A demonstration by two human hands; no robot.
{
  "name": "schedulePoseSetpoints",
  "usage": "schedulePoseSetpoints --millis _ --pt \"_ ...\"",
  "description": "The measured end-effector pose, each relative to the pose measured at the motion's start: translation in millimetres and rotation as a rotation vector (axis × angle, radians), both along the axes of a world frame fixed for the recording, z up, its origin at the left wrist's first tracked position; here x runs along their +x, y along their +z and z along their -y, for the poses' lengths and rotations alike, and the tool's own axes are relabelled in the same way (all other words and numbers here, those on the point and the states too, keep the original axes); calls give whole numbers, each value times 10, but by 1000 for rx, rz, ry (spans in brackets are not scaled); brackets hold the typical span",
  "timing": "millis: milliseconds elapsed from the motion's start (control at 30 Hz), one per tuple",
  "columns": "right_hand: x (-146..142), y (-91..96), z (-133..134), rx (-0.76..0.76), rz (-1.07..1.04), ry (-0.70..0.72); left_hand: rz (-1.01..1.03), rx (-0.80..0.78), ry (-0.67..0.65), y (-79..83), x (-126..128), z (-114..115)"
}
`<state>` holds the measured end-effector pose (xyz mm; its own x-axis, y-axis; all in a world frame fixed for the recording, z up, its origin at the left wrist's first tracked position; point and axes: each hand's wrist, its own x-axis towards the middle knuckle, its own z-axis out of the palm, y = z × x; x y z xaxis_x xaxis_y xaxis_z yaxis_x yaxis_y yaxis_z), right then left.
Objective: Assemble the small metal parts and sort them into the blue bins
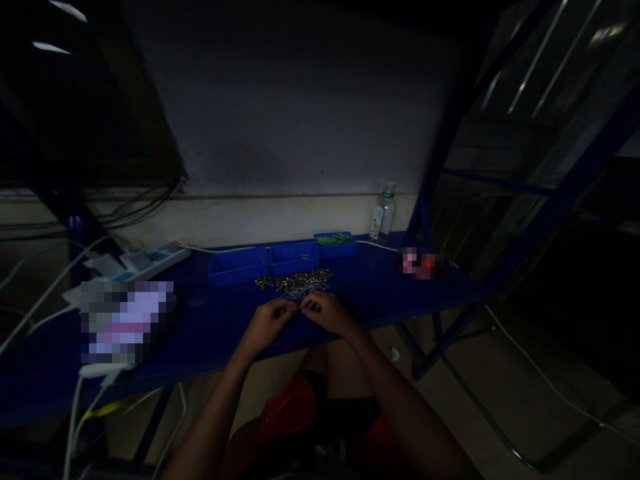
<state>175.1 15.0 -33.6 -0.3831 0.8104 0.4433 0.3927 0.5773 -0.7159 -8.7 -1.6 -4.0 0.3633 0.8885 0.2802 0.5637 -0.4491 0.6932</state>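
Observation:
My left hand (269, 321) and my right hand (327, 312) meet over the blue bench (210, 333), fingertips pinched together around a small thin metal piece that I cannot make out in the dim light. Just beyond the fingers lies a pile of small brass and steel parts (295, 281), several of them scattered. Both hands hover a little above the bench near its front edge.
Three blue trays stand behind the pile: left tray (238, 265), middle tray (293, 257), right tray (335, 244) with green pieces. A clear bottle (383, 215) stands at the wall. A white power strip (150, 261) with cables lies at left. Blue rack struts rise at right.

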Motion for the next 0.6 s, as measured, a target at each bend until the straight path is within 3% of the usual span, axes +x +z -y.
schedulePoseSetpoints --millis 400,600 --pt "-1 18 14 53 35 -45 22 6 -24 -33 -12 -26" --pt "24 50 12 65 36 -74 69 0 58 17 -4 1"
